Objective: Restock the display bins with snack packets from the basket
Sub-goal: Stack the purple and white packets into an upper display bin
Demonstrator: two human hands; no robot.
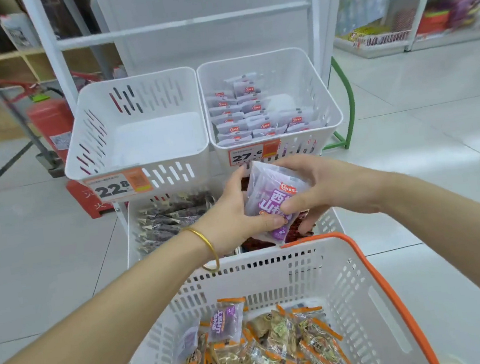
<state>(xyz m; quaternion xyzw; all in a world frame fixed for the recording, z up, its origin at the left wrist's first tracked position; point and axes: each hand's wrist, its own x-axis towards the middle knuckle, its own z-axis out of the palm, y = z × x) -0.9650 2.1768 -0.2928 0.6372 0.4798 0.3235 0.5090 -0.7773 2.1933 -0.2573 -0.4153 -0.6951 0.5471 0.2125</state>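
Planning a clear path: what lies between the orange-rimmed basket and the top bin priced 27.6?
Head view: the left hand and right hand hold a purple packet above a lower bin.

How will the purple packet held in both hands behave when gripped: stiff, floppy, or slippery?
Probably floppy: the purple packet is a thin film pouch, pinched by the left hand and the right hand. Likely light, since fingers alone carry it. Its glossy film may slip.

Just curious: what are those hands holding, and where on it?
Both hands hold one purple-and-white snack packet: the left hand grips its left side, the right hand its right side, thumbs on the front.
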